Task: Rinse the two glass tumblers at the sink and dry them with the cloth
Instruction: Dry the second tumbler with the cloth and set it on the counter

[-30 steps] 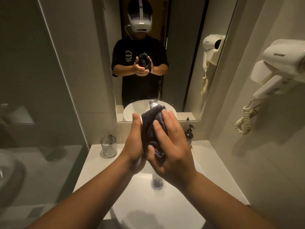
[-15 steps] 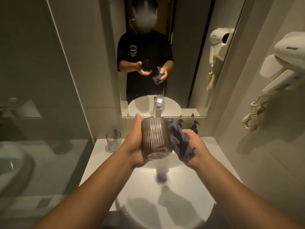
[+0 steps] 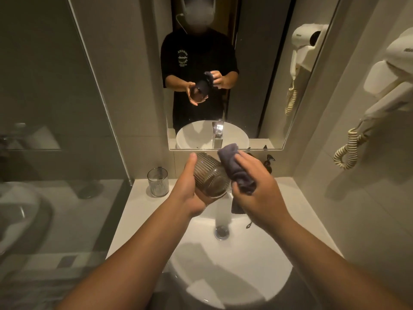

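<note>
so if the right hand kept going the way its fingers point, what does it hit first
Probably the tumbler in the left hand: the right hand points up-left with the cloth already against the glass, though depth is unclear.

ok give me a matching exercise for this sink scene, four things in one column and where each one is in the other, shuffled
Things:
1. ribbed tumbler
2. dark cloth
3. clear tumbler
4. drain

Places:
A. standing on the counter left of the basin
B. gripped in the right hand
C. at the bottom of the basin
D. held tilted in the left hand

Pairs: 1-D, 2-B, 3-A, 4-C
</note>
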